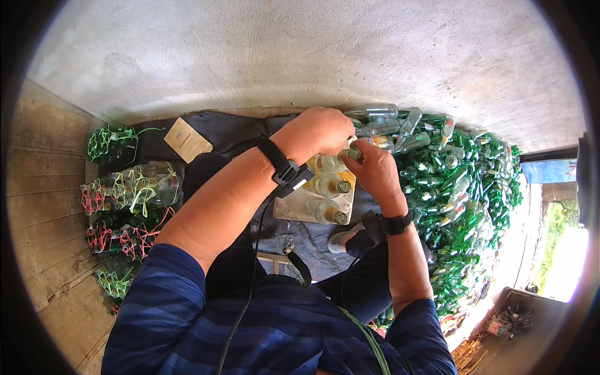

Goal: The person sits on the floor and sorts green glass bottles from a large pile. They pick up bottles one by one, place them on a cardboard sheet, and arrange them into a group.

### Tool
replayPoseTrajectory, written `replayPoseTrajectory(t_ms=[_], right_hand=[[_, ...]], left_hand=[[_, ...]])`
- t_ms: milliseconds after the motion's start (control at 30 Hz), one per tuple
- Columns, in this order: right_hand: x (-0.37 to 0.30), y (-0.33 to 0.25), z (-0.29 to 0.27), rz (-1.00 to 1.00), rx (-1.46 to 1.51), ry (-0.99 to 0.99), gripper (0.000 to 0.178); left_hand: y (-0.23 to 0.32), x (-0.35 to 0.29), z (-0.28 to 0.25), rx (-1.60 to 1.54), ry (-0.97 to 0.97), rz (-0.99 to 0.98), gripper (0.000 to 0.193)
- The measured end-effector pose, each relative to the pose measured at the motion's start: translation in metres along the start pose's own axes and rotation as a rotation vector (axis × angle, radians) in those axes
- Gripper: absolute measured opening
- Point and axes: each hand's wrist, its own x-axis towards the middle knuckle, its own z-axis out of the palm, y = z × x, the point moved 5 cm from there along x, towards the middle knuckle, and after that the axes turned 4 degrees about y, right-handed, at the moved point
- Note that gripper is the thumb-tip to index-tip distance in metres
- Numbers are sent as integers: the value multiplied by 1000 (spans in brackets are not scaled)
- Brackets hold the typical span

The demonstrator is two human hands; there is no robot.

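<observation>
My left hand (320,129) reaches far forward over a pale board (294,209), its fingers curled together; what they grip is hidden from above. Close beside it, my right hand (376,167) has its thumb and fingers closed round the neck of a clear glass bottle (354,153). More clear glass bottles lie side by side on the board below the hands, among them a middle bottle (330,185) and a near bottle (326,210). Their open mouths point to the right.
A big heap of loose green and clear bottles (447,181) rises on the right. At the left, bottle bundles (140,190) tied with coloured strings lie on dark sheeting near a cardboard piece (187,140). A pale wall (300,56) stands ahead; my shoe (339,240) is near the board.
</observation>
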Motion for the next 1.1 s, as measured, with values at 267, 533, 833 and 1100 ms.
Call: replayPoseTrajectory(t_ms=[267,533,833,1100], right_hand=[[-2,-4,2,34,39,3,31],[-4,3,10,13,-5,0,34],[-5,4,8,7,-7,-6,35],[-6,6,6,27,29,-46,34]], left_hand=[[3,-2,0,9,-28,-7,28],[2,-5,0,-34,5,31,31],[1,-4,2,-30,4,49,40],[6,-6,-5,-5,-35,33,43]])
